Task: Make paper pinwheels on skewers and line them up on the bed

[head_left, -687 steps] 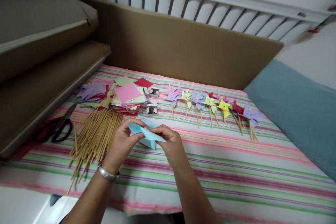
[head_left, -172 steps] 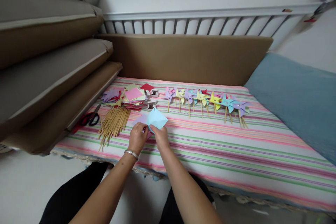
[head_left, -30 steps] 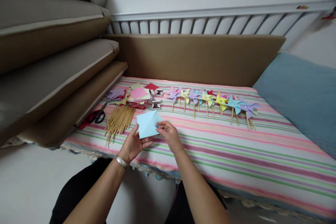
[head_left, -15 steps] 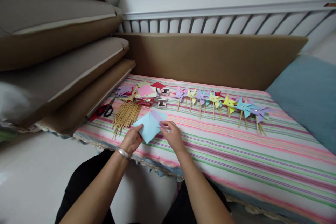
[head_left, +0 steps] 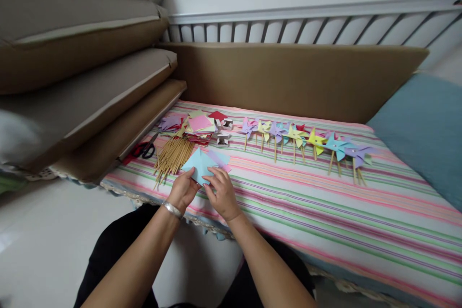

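Over the striped cloth I hold a light blue paper square [head_left: 199, 161] with creases running from its corners. My left hand [head_left: 183, 188] grips its lower left edge between thumb and fingers. My right hand [head_left: 222, 195] is closed at the lower right edge, its fingertips against the paper. A purple piece of paper [head_left: 217, 156], with some blue paper beside it, shows just beyond my right fingers. Left of the square lies a heap of thin wooden sticks [head_left: 173, 156]. Behind it is a stack of coloured paper squares [head_left: 199, 124].
Dark-handled scissors [head_left: 146, 148] lie at the left by the cushions [head_left: 119, 122]. Two small open boxes [head_left: 223, 140] stand right of the paper stack. Several finished pinwheels [head_left: 296, 135] on sticks line the back of the striped cloth [head_left: 325, 216]. A blue cushion [head_left: 418, 125] leans at the right.
My right hand has moved left and slightly down along the light blue paper. The square has shifted a little left and up, and more of the purple paper shows to its right.
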The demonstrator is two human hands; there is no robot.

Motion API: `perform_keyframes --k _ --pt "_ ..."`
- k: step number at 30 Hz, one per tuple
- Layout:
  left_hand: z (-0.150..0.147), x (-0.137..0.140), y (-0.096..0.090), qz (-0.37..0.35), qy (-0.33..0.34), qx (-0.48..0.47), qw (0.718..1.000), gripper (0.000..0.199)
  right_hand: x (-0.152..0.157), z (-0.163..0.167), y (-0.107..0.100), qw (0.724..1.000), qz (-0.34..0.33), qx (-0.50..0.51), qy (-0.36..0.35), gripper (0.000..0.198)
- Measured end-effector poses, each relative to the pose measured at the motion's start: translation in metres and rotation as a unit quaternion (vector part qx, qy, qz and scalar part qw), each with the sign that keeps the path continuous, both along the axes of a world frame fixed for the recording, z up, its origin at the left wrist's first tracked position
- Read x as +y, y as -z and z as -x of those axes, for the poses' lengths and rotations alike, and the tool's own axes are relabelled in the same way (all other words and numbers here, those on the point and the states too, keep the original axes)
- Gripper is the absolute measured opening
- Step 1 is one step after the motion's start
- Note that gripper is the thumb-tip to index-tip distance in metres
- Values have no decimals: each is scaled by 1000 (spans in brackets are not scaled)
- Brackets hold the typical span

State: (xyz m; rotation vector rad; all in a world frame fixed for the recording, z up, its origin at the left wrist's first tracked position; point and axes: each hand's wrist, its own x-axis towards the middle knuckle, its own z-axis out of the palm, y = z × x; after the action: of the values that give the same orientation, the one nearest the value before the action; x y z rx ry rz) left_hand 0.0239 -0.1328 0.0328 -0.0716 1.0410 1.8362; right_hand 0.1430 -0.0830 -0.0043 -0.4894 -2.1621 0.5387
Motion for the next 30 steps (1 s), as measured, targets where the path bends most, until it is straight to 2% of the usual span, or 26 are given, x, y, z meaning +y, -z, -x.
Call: perform_keyframes --k 7,12,18,30 --pt "2 -2 -5 -3 23 -23 999 22 1 2 4 999 -23 -25 1 26" --pt "3 -3 -5 -19 31 -36 999 23 -1 1 5 999 -26 -37 -25 30" --pt "5 -3 2 -3 37 -12 999 14 -1 2 6 999 -13 -24 -42 19" --pt "-4 0 16 27 1 53 998 11 5 0 1 995 75 10 -57 8"
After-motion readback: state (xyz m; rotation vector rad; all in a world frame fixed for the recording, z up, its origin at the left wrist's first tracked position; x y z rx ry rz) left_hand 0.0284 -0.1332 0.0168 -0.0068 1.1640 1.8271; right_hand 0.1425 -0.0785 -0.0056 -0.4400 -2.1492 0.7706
